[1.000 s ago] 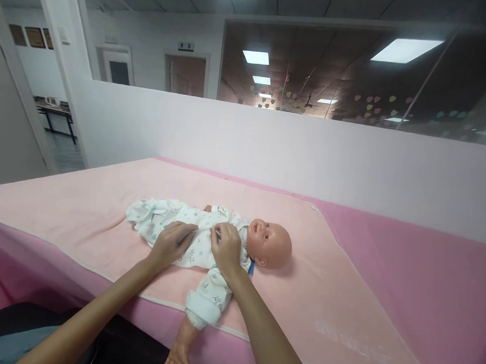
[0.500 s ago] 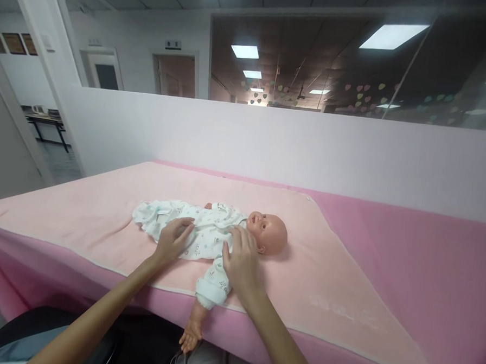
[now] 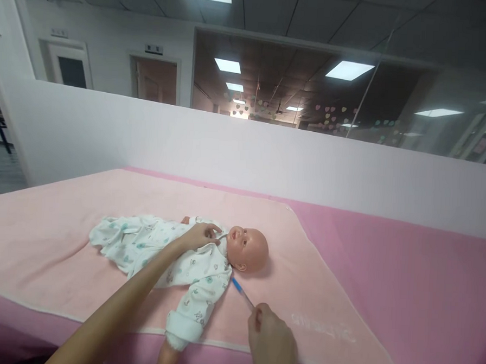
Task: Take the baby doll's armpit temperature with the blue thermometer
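A baby doll lies on its back, its head to the right, dressed in a white printed baby outfit. My left hand is at the neck opening, thumb and fingers closed on the collar edge. Below the doll's head, my right hand pinches a thin, clear thermometer-like stick with a blue end. That blue end points up and left toward the doll's shoulder, close to the sleeve. The doll's near arm stretches toward me, its hand cut off by the frame.
A peach blanket with a pale edge lies under the doll, over a pink cover. Behind rises a low white wall topped by a window with heart stickers. A pale marking shows on the blanket at the right.
My left hand has moved from the doll's belly up to its collar. My right hand has left the doll's chest and now holds the thin blue-ended stick. The camera view has shifted right.
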`<act>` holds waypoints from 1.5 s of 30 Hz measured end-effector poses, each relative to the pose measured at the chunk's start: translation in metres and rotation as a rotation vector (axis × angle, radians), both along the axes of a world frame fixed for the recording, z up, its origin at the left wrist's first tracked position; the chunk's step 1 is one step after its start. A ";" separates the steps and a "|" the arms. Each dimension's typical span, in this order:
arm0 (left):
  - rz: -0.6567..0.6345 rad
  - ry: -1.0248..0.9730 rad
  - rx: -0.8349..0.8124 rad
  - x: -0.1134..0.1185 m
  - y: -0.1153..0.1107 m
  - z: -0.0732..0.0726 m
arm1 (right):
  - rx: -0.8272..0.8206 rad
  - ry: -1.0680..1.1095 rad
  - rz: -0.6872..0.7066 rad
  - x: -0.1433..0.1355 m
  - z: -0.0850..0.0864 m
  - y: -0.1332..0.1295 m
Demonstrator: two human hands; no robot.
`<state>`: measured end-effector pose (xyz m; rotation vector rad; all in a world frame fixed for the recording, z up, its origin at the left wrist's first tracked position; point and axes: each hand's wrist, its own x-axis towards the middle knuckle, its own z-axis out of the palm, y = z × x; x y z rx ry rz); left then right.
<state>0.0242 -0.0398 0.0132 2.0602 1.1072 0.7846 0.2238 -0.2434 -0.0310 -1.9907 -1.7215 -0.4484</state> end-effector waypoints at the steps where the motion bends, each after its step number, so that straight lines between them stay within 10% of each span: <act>1: -0.008 -0.057 -0.056 -0.004 0.000 0.001 | -0.020 0.039 -0.014 0.006 0.012 -0.003; 6: 0.053 -0.309 -0.262 -0.022 0.000 0.020 | 0.054 0.206 0.240 0.005 0.079 0.001; 10: 0.029 -0.323 -0.275 -0.024 0.004 0.036 | 0.089 -0.055 0.409 -0.030 0.106 0.051; 21: -0.034 -0.170 -0.101 -0.020 0.008 0.026 | -0.175 -0.307 0.474 -0.082 0.093 0.193; 27: 0.391 0.124 0.242 -0.033 0.056 0.014 | -0.263 -0.383 0.582 -0.080 0.087 0.198; 31: 0.397 0.572 0.245 -0.025 0.073 -0.012 | -0.364 -0.425 0.605 -0.080 0.089 0.194; 45: 0.509 0.755 0.305 -0.021 0.032 -0.008 | -0.307 -0.495 0.562 -0.088 0.086 0.170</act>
